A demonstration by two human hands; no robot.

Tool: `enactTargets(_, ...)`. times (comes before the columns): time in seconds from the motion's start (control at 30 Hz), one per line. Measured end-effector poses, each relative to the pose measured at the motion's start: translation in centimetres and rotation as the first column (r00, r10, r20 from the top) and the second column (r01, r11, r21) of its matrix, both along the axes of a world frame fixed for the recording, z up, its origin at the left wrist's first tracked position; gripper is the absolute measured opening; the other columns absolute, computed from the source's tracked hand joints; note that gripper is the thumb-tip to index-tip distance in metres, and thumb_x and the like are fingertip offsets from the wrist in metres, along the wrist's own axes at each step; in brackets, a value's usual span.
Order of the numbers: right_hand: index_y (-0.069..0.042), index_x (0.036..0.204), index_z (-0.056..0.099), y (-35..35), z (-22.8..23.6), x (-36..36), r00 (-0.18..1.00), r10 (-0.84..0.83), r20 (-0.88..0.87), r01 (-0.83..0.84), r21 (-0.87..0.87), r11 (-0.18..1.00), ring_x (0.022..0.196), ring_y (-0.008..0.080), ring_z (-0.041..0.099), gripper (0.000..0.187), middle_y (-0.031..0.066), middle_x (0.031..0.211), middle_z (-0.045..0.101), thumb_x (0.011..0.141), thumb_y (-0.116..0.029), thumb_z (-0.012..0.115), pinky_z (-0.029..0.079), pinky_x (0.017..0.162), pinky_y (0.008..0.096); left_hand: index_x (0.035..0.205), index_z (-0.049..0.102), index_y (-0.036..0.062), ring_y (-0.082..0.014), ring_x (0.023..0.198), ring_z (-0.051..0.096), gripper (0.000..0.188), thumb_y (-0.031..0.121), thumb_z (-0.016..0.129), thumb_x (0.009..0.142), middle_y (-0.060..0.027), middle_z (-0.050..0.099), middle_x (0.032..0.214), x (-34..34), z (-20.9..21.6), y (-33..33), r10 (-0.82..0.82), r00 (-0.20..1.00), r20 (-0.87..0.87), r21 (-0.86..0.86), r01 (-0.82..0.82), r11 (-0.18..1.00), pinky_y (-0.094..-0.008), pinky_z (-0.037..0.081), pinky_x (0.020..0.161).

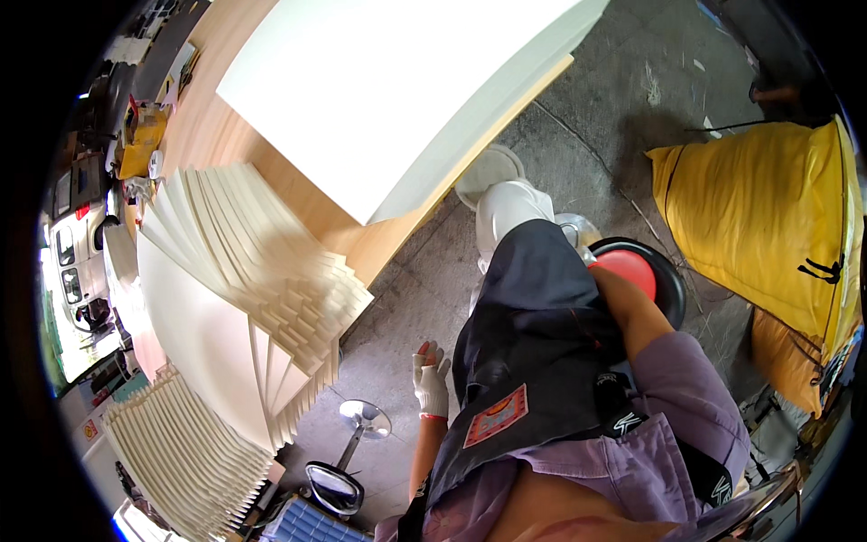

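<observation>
My left hand (pixel 432 381) hangs low beside my dark apron (pixel 533 316). It wears a white glove with bare fingertips; the fingers are loosely apart and hold nothing. On the other side, my right forearm (pixel 628 303) reaches down past the apron. A bit of the right hand's glove (pixel 587 256) shows with a red cuff, but its fingers are hidden. Ahead, a thick stack of large white sheets (pixel 388 90) lies on a wooden table (pixel 361 251). To the left, fanned piles of cream sheets (pixel 253 244) lie in stepped layers.
A red round stool (pixel 628 271) with a black rim stands close by my right arm. Large yellow sacks (pixel 759 226) stand at the right. Near my left hand are a chrome stand (pixel 361 420) and a mirror (pixel 334 488). Another fanned pile (pixel 185 452) sits at lower left.
</observation>
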State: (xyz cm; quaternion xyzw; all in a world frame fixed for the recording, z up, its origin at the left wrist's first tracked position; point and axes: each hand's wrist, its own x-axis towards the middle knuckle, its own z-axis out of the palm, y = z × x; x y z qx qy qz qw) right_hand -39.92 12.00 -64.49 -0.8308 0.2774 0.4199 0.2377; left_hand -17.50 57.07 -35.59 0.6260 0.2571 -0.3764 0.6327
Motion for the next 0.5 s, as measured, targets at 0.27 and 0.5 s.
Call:
enactTargets(0.27, -0.008, 0.119, 0.073, -7.6, 7.1, 5.5, 0.992, -0.126, 0.017, 0.126, -0.047, 0.991, 0.101, 0.0261, 0.064, 0.038, 0.0119, 0.111, 0.072, 0.103, -0.038, 0.057, 0.049, 0.085, 0.0403, 0.153, 0.046, 0.0074, -0.0334, 0.138, 0.054, 0.049, 0.023, 0.044, 0.108, -0.0166, 0.052, 0.156, -1.0, -7.3, -2.7, 0.02, 1.0, 0.016, -0.085, -0.018, 0.996, -0.0479, 0.049, 0.107)
enactTargets(0.5, -0.007, 0.118, 0.072, -14.3, 9.3, 5.6, 0.925, -0.361, 0.122, 0.369, -0.06, 0.927, 0.092, 0.0204, 0.061, 0.036, 0.0089, 0.105, 0.07, 0.104, -0.037, 0.058, 0.047, 0.078, 0.0358, 0.144, 0.055, 0.0049, -0.0197, 0.114, 0.065, 0.043, 0.027, 0.049, 0.109, -0.0137, 0.068, 0.133, -0.4, -13.8, -10.7, -0.06, 0.974, 0.217, -0.054, 0.073, 0.996, -0.0363, 0.053, 0.096)
